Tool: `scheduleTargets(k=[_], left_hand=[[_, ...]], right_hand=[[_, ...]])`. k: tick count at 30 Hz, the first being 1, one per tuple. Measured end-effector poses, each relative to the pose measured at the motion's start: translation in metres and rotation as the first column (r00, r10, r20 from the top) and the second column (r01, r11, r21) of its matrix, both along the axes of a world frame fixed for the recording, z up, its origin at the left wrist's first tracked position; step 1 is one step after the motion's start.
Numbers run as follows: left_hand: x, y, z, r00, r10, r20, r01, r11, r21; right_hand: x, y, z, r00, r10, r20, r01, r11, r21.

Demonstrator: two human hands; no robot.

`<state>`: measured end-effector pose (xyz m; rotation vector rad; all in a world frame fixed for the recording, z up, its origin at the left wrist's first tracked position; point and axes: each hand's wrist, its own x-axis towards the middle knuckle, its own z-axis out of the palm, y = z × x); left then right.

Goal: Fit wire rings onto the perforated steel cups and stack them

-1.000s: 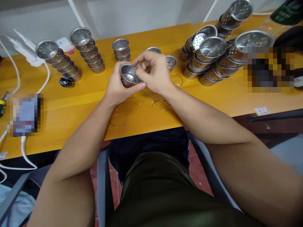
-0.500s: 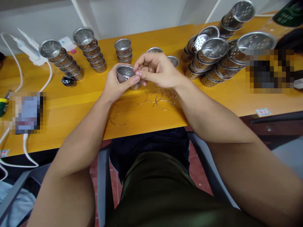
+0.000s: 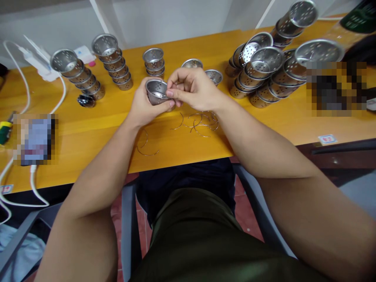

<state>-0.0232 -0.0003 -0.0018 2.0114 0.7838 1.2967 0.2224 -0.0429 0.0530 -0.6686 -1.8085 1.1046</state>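
Observation:
A perforated metal cup (image 3: 157,94) is gripped by my left hand (image 3: 144,103), its open mouth facing up and toward me. My left thumb lies along the cup's near side. At the cup's right rim, my right hand (image 3: 192,89) is closed in a pinch, thumb against fingers. Whatever sits between those fingertips is too small to make out. Several thin curved copper-coloured wires (image 3: 201,124) lie on the table just below my right hand, and a few more wire pieces (image 3: 148,153) rest nearer the front edge.
Stacked perforated cups stand on the left (image 3: 113,64), at the back middle (image 3: 153,62) and on the right (image 3: 261,74). Two cups (image 3: 214,76) sit behind my right hand. A phone (image 3: 38,139) with a white cable lies at left. The wooden table (image 3: 182,149) ends near my lap.
My left thumb has slid from the cup's rim down to its near side, so more of the mouth shows. My right hand stays pinched at the rim, barely shifted.

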Motion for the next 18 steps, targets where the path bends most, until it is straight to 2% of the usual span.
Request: scheduleTargets(k=[7, 12, 16, 18], left_hand=[[0.0, 0.004, -0.004, 1.0, 0.005, 0.005, -0.005, 1.0, 0.02], [-0.003, 0.006, -0.006, 0.998, -0.043, -0.037, 0.045, 0.998, 0.051], [-0.002, 0.008, -0.009, 0.998, -0.058, -0.03, 0.06, 0.996, 0.059], [0.0, 0.01, -0.012, 0.998, -0.063, -0.001, 0.062, 0.994, 0.088]], right_hand=[[-0.002, 0.0, -0.001, 1.0, -0.001, -0.003, 0.001, 1.0, 0.001], [0.0, -0.002, 0.002, 1.0, -0.015, -0.001, 0.015, 0.999, -0.028], [0.004, 0.0, 0.001, 0.998, 0.044, 0.034, -0.044, 0.999, -0.001], [0.004, 0.002, -0.002, 0.999, 0.027, 0.041, -0.028, 0.999, 0.027]])
